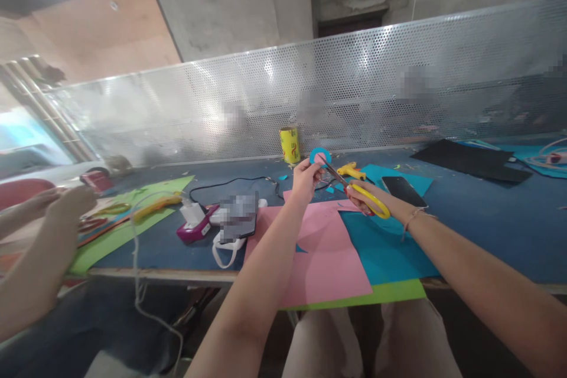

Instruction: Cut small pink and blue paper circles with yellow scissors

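while left hand (305, 178) pinches paper disc (317, 156) at fingertips (318, 175), right hand (380, 192) grips scissors (341, 179), blades (332, 170) beside left fingertips.

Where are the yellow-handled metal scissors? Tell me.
The scissors are right of centre in the head view, in the right hand, blades at a blue-pink paper disc.

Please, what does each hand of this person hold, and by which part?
Left hand: a small blue-and-pink piece, pinched near its lower edge. Right hand: scissors, by the yellow handle.
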A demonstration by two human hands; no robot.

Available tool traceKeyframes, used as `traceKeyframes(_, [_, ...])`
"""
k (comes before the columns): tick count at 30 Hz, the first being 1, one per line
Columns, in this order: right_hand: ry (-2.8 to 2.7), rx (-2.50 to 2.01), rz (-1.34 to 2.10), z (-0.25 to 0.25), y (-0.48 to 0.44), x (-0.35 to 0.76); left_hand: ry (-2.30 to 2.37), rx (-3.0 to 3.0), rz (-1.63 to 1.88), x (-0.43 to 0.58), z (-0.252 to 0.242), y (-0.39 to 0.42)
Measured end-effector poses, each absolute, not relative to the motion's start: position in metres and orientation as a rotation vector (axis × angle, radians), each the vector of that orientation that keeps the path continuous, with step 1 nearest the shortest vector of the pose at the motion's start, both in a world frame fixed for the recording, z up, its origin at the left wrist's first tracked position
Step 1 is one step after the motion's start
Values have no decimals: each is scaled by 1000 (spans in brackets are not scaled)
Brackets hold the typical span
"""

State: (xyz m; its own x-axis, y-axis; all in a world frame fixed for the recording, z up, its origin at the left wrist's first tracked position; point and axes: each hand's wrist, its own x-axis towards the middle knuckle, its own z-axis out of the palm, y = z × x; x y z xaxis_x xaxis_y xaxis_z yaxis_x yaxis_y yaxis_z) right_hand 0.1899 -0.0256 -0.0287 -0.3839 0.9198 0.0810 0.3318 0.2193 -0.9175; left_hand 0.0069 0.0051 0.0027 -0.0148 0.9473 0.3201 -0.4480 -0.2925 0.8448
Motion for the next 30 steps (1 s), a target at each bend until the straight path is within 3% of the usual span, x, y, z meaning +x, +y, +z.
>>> traceKeyframes(30, [-1893, -1223, 990, -27, -30, 188, 756, 1181, 1633, 9, 2, 7])
